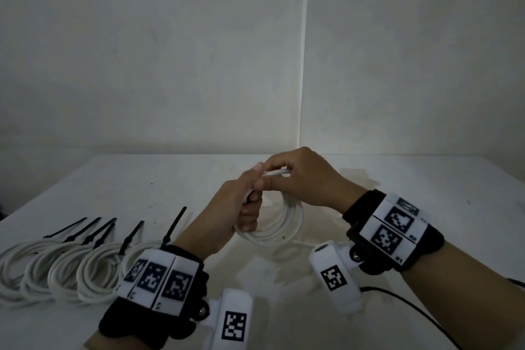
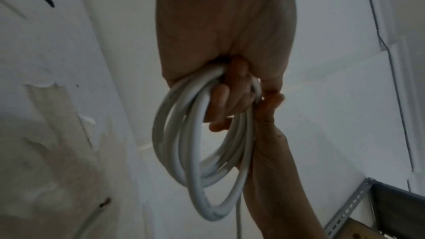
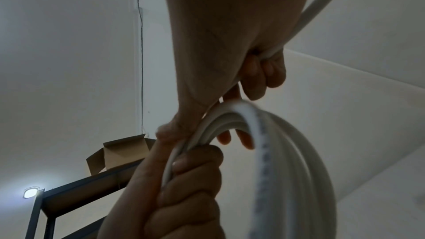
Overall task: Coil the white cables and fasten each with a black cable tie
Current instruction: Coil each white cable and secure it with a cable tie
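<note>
Five tied coils (image 1: 65, 273) with black cable ties (image 1: 173, 226) lie at the table's (image 1: 426, 179) left. Mid-table, the left hand (image 1: 227, 213) grips a raised white cable coil (image 1: 284, 224), fingers curled through its loops. The right hand (image 1: 306, 179) pinches a strand on top, apparently the loose end.

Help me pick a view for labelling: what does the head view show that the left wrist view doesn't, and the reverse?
Only the head view shows the row of finished coils with black cable ties on the table.

Only the left wrist view shows a metal shelf frame and the left fingers curled through the loops.

Both show the left hand, the right hand and the white cable coil they hold.
</note>
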